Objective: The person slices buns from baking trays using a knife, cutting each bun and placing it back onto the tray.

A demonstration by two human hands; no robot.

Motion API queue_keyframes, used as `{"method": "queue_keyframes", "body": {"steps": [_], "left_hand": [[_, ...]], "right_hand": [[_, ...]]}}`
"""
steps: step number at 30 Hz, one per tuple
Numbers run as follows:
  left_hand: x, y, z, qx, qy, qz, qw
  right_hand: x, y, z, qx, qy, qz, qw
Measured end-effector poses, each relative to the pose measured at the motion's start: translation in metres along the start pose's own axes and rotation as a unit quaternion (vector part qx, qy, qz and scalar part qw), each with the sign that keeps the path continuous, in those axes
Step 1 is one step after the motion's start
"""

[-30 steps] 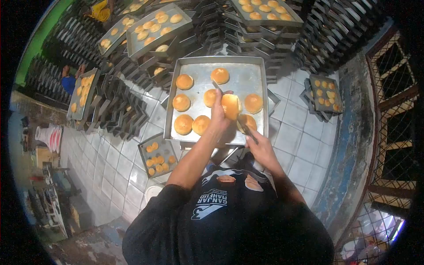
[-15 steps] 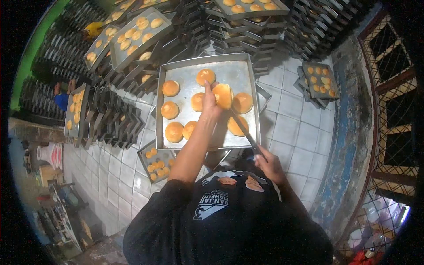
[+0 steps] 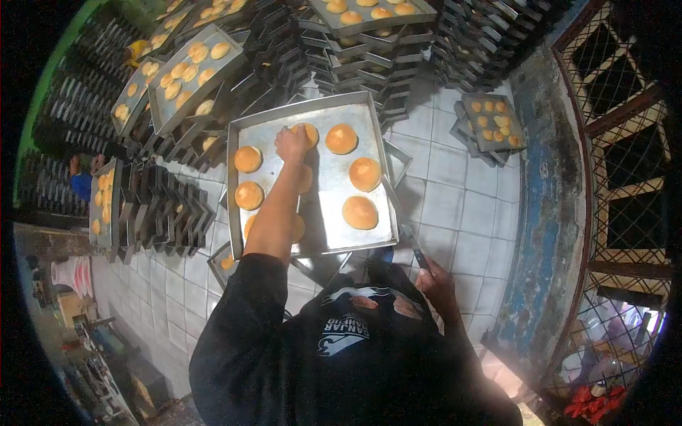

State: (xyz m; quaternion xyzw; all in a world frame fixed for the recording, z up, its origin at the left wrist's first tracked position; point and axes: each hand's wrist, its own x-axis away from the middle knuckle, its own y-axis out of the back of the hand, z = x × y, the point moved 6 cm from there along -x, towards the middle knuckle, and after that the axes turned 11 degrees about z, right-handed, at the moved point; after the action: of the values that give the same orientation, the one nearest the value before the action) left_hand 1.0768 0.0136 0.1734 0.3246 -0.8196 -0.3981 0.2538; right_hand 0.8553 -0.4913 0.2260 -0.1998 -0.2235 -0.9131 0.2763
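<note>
My left hand point(image 3: 290, 145) reaches over the metal baking tray point(image 3: 320, 243), its fingers closed on a round golden bun point(image 3: 310, 134) near the tray's back. Other buns sit in the tray, such as one bun point(image 3: 341, 139) just right of that hand. My left forearm partly hides the buns in the left and middle rows. Beside the tray's right front corner, my right hand point(image 3: 436, 282) grips the dark handle of a long-bladed knife point(image 3: 403, 226). The blade points up and away along the tray's right edge, apart from the buns.
Stacked trays with buns point(image 3: 192, 74) stand at the back left, and another tall stack point(image 3: 373, 21) rises behind the tray. A lower stack point(image 3: 494, 128) is on the tiled floor at right. A lattice window point(image 3: 625, 156) lines the right wall. Another person's hand point(image 3: 97, 163) shows at far left.
My left hand has moved left and back from a bun in the middle to one near the back. The knife has withdrawn from over the buns to the tray's right side.
</note>
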Motion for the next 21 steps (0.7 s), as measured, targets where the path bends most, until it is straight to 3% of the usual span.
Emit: {"method": "queue_keyframes", "body": {"steps": [4,7,9,10,12,13,16,17,19,20,21], "left_hand": [[0.022,0.022,-0.017,-0.052,-0.036,0.097,0.993],[0.056,0.025,-0.029,0.004,-0.211,0.035,0.977],[0.074,0.014,-0.023,0.135,-0.225,0.107,0.959],[0.091,0.026,-0.026,0.136,-0.224,0.099,0.960],[0.121,0.047,-0.032,0.362,-0.117,0.219,0.899],[0.116,0.044,-0.023,0.365,-0.118,0.211,0.899],[0.107,0.027,0.007,0.697,-0.086,0.249,0.667],[0.108,0.033,0.016,0.699,-0.088,0.239,0.668],[0.124,0.043,0.021,0.845,-0.012,0.277,0.457],[0.130,0.047,0.026,0.840,0.014,0.232,0.490],[0.138,0.055,0.025,0.843,0.012,0.223,0.489]], "right_hand": [[0.000,-0.004,0.026,-0.016,0.010,0.011,1.000],[-0.015,-0.013,0.019,-0.032,0.026,0.050,0.998],[-0.022,-0.017,0.043,-0.040,0.054,0.063,0.996],[-0.026,-0.021,0.055,-0.048,0.073,0.074,0.993],[-0.038,-0.032,0.064,-0.077,0.086,0.079,0.990],[-0.044,-0.037,0.069,-0.112,0.091,0.081,0.986],[-0.055,-0.049,0.093,-0.151,0.123,0.092,0.977],[-0.057,-0.055,0.104,-0.153,0.153,0.086,0.972],[-0.057,-0.068,0.117,-0.155,0.182,0.092,0.967],[-0.056,-0.071,0.122,-0.109,0.175,0.090,0.974],[-0.054,-0.075,0.128,-0.063,0.168,0.088,0.980]]}}
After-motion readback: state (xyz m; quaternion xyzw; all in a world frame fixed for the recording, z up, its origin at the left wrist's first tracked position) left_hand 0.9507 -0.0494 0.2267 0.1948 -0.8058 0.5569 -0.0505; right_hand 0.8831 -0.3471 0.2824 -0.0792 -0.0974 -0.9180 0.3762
